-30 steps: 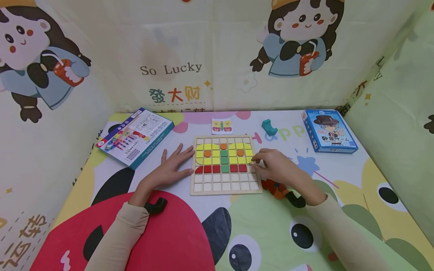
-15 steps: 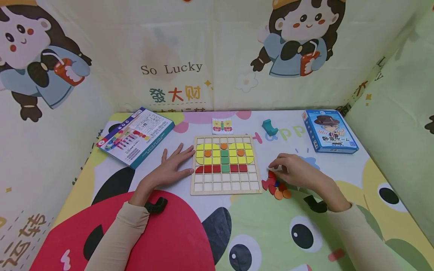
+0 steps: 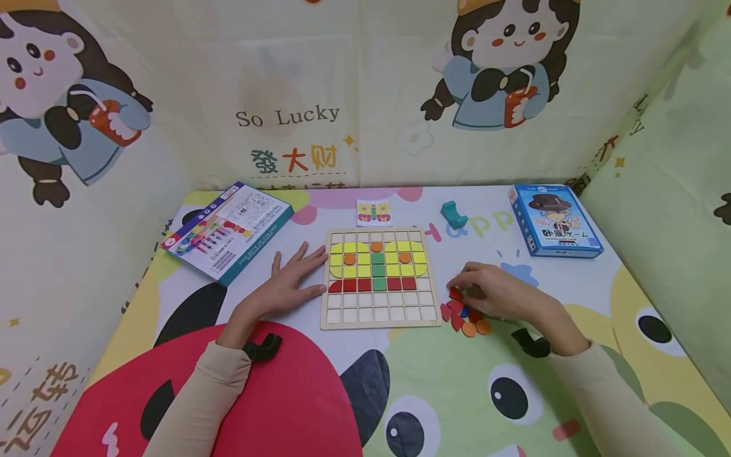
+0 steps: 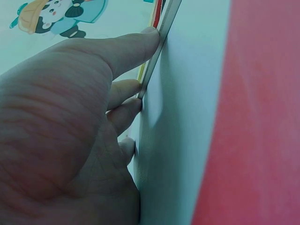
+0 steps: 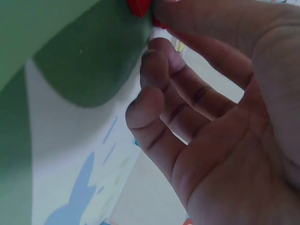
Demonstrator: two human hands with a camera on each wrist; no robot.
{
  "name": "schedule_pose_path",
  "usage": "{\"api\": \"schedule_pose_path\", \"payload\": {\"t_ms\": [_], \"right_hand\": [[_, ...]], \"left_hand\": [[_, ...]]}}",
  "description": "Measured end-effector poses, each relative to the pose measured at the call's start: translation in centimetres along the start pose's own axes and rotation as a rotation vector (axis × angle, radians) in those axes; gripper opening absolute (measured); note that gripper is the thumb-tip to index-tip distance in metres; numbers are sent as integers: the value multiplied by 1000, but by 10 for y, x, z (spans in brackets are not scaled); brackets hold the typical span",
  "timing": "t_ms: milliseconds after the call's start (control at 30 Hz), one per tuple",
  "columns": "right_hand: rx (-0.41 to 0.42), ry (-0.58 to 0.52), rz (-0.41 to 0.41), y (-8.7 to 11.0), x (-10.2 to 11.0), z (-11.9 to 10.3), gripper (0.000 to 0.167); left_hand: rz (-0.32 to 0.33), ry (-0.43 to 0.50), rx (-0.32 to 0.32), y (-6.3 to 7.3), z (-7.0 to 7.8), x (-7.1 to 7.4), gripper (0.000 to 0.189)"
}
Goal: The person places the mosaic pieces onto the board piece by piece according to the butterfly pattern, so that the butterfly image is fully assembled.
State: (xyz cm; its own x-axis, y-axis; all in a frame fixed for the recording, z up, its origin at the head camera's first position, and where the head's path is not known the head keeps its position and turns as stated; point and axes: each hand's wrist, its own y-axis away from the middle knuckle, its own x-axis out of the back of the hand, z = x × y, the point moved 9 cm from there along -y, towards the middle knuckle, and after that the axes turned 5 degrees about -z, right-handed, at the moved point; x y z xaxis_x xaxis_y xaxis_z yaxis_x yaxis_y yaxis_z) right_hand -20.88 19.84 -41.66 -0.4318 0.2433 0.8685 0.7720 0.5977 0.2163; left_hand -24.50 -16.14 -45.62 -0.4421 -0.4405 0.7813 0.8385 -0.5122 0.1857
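Observation:
My left hand (image 3: pixel 294 279) lies with spread fingers at the left edge of the wooden grid board (image 3: pixel 381 328). In the left wrist view its thumb and fingertips touch the board's side (image 4: pixel 152 65). Yellow, red, green and orange tiles (image 3: pixel 379 270) fill part of the grid in a butterfly shape. My right hand (image 3: pixel 497 289) is over a small pile of loose tiles (image 3: pixel 457 315), right of the board. Its thumb and index finger pinch a red tile (image 5: pixel 159 22), mostly hidden, while the other fingers curl loosely. Another red tile (image 5: pixel 138 5) shows beside the thumb.
Behind the board lies a small butterfly pattern card (image 3: pixel 374 213). A teal curved block (image 3: pixel 454 215) stands to its right. One flat game box (image 3: pixel 228 231) lies at the back left, a blue box (image 3: pixel 556 222) at the back right.
My right hand has moved from the board's right edge back to the loose tiles, then shifted slightly left there with a red tile at its fingertips. The left hand has stayed in place.

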Motion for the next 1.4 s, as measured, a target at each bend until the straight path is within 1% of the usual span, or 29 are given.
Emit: {"api": "schedule_pose_path", "payload": {"t_ms": [167, 367, 567, 733, 900, 1033, 1233, 1400], "right_hand": [[8, 7, 32, -7, 2, -2, 35], [-35, 14, 43, -12, 2, 0, 39], [-74, 35, 79, -16, 2, 1, 32], [-90, 50, 86, -19, 2, -2, 27], [-87, 84, 105, -22, 4, -12, 27], [-76, 94, 121, -31, 6, -24, 28], [-53, 97, 103, -44, -2, -41, 31], [-59, 102, 102, -50, -6, -47, 34]], "left_hand": [[1, 2, 0, 0, -1, 0, 84], [3, 2, -2, 0, -1, 0, 84], [2, 0, 0, 0, 0, 0, 84], [3, -5, -2, 0, 0, 1, 84], [4, -10, -4, 0, 1, 0, 84], [7, -9, -1, 1, 1, 1, 84], [6, -3, -3, 1, 0, 0, 84], [6, -3, -6, 1, 0, 0, 84]]}}
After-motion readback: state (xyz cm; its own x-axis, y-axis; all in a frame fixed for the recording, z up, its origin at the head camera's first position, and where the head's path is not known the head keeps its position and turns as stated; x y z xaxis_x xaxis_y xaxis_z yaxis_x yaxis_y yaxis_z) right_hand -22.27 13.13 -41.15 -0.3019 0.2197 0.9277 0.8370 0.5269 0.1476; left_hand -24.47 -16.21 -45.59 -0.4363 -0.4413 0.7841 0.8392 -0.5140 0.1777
